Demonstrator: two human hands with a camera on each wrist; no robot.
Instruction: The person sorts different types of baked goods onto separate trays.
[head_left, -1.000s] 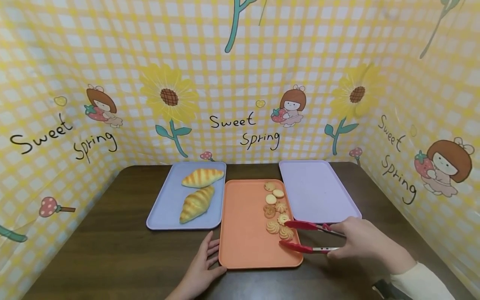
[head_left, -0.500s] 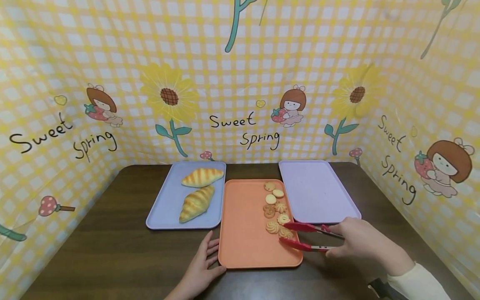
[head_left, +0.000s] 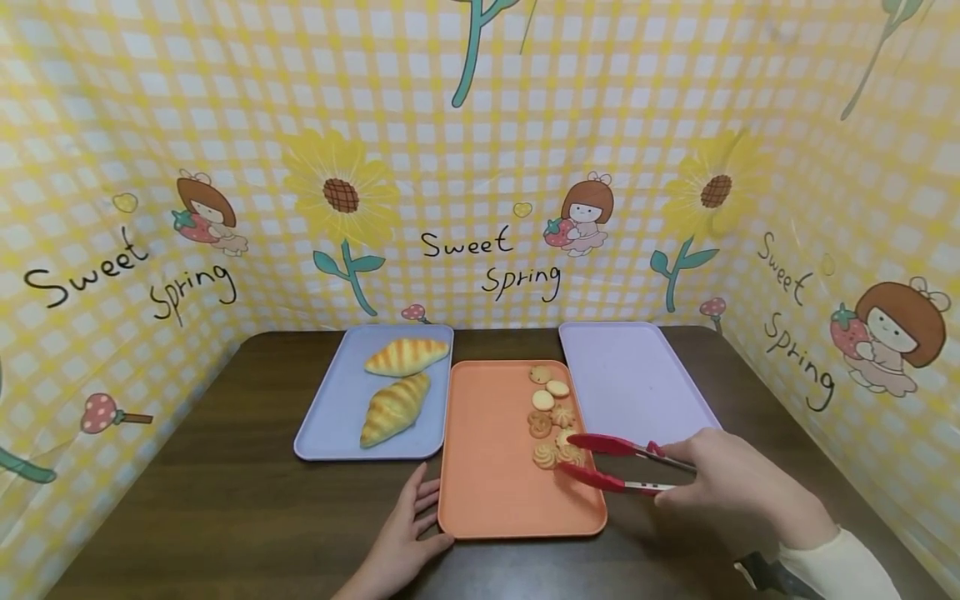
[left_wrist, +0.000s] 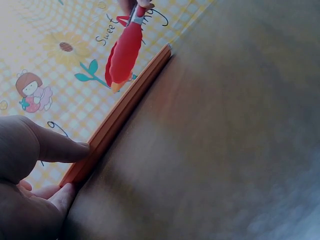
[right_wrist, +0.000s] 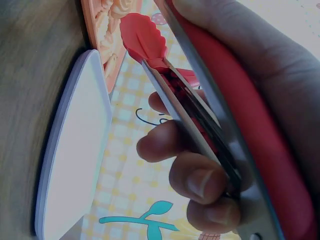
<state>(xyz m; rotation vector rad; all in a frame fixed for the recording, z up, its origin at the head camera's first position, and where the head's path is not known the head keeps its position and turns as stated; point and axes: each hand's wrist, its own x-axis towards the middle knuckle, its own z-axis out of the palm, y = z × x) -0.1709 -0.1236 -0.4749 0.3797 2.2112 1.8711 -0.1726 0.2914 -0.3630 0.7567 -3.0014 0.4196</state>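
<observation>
My right hand [head_left: 731,483] grips a pair of red-tipped metal tongs [head_left: 609,445] over the right side of the orange tray [head_left: 491,467]. Between the tong tips lies a swirl cookie [head_left: 572,456]; a bit of yellow cookie [left_wrist: 116,87] shows under the tips in the left wrist view. Beside it on the tray is another swirl cookie [head_left: 544,456], with several more cookies [head_left: 539,424] in a column behind. My left hand [head_left: 405,533] rests against the tray's near left corner, its fingers along the side and the thumb at the front rim.
A blue tray [head_left: 322,429] with two croissants [head_left: 395,408] stands at the left, close against the orange one. On the right is a lilac tray [head_left: 637,383], its near corner behind the right hand. A yellow checked cloth [head_left: 480,167] walls the brown table [head_left: 187,483].
The tongs have closed in around the near swirl cookie and then risen slightly, and that cookie sits a little farther back. My left hand stays at the tray corner.
</observation>
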